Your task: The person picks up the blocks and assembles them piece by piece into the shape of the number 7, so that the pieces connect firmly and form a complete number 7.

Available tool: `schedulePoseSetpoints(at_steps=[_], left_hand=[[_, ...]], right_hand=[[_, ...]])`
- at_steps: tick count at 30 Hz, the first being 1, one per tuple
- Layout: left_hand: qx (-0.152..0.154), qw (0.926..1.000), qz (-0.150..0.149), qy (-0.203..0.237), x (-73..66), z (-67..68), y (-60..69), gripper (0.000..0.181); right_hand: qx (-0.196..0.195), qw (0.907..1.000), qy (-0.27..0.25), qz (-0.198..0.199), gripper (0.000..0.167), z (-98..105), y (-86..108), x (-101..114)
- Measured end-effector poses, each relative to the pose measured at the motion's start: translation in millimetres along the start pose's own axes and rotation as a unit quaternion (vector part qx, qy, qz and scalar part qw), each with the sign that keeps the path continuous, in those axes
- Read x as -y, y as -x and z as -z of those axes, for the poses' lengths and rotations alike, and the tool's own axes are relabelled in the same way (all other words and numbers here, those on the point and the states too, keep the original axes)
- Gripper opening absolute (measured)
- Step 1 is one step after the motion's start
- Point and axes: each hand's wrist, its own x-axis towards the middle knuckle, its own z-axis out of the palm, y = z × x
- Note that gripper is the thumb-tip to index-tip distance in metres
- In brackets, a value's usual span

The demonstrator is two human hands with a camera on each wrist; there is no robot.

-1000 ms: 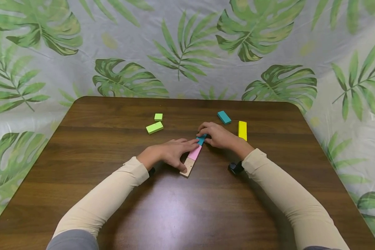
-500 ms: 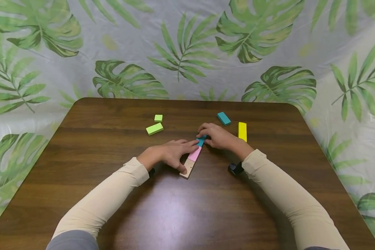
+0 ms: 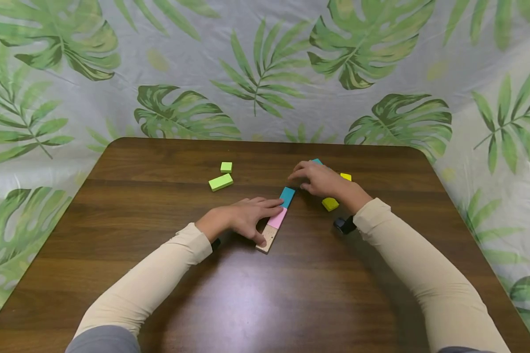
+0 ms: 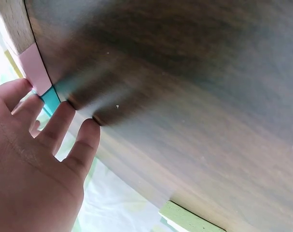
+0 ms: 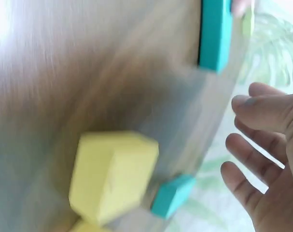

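On the brown table [image 3: 238, 304], three flat blocks lie end to end in a straight, slanting row: a wooden block [image 3: 270, 236] nearest the person, a pink block [image 3: 277, 218] in the middle and a blue block [image 3: 288, 195] at the far end. Neighbouring ends meet.

Left hand [image 3: 243, 218]: fingers spread apart, clamped on nothing. Its thumb rests on the wooden block; fingertips touch the row at the pink block and near the join with the blue block.

Right hand [image 3: 320, 179]: holding nothing, thumb and fingers apart and slightly bent. It is raised above the table, to the right of the row's far end and clear of the blue block.

Beyond the right hand lies a loose blue block [image 3: 316, 161], partly covered by it in the head view. A far yellow block [image 3: 346, 177] is mostly hidden behind the right hand and wrist; a near yellow block [image 3: 330, 204] lies on the wrist's near side. The right wrist view is blurred.

Left of the row, a long green block [image 3: 221, 182] and a short green block [image 3: 226, 167] lie near each other. Leaf-print cloth [image 3: 265, 127] hangs behind the table.
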Motion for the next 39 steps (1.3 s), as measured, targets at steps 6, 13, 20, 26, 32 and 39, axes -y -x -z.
schedulePoseSetpoints(at_steps=[6,13,20,26,32,39], left_hand=[[-0.001,1.0000,0.002,-0.004,0.3,-0.9,-1.3,0.094],[-0.003,1.0000,-0.001,0.000,0.7,-1.6,-0.6,0.094],[-0.009,0.9999,-0.007,0.002,1.2,-3.5,-1.0,0.094],[-0.012,0.9999,-0.004,0.001,1.6,-1.8,-0.1,0.094],[-0.012,0.9999,-0.007,-0.001,1.8,-2.1,-0.5,0.093],[-0.014,0.9999,-0.006,0.005,1.4,-2.4,0.8,0.093]], right_hand=[[0.007,0.9980,0.020,-0.059,0.038,11.1,3.4,-26.9],[0.007,0.9920,-0.001,-0.126,0.048,11.5,4.3,-49.9],[0.015,0.9888,-0.011,-0.148,0.052,9.9,2.8,-57.1],[0.023,0.9873,-0.013,-0.156,0.050,10.3,1.1,-57.4],[0.025,0.9862,-0.012,-0.163,0.047,9.6,3.2,-56.3],[0.018,0.9864,-0.012,-0.163,0.046,7.6,2.8,-57.0]])
